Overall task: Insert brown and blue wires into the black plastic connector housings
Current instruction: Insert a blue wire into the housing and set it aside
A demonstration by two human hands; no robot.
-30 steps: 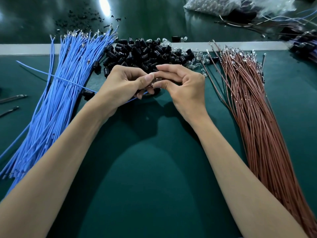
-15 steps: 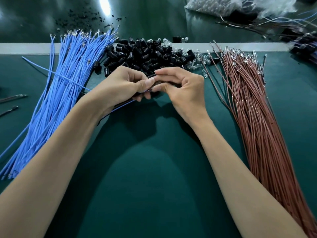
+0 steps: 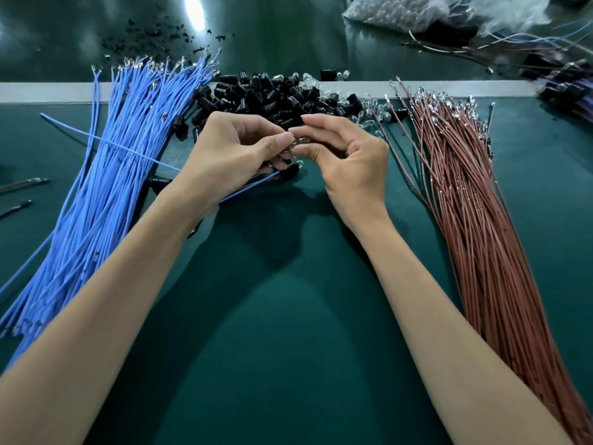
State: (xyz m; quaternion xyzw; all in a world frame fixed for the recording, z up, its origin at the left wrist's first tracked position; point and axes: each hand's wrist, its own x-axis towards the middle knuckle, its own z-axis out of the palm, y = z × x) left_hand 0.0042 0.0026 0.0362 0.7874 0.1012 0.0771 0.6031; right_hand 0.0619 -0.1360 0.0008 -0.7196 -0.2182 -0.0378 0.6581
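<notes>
My left hand (image 3: pixel 231 155) grips one blue wire (image 3: pixel 106 141) that runs from the far left under my wrist. The wire's near end (image 3: pixel 253 186) meets a black connector housing (image 3: pixel 290 170) just below my fingers. My right hand (image 3: pixel 349 168) faces the left hand, and its thumb and forefinger pinch a small shiny part (image 3: pixel 296 142) against my left thumb tip. What that part is I cannot tell. The pile of black housings (image 3: pixel 266 94) lies right behind both hands. The blue wire bundle (image 3: pixel 106 203) is on the left, the brown wire bundle (image 3: pixel 481 236) on the right.
Small clear bulbs (image 3: pixel 369 112) are scattered between the housings and the brown wires. A pale strip (image 3: pixel 48 91) crosses the green mat (image 3: pixel 288 316) behind the piles. Plastic bags (image 3: pixel 417 11) and finished leads (image 3: pixel 564 91) lie far right. Two metal-tipped tools (image 3: pixel 25 183) sit at the left edge.
Both hands have lifted slightly and the fingertips have spread a little, so the black housing and the blue wire's end now show beneath them. The piles have not moved.
</notes>
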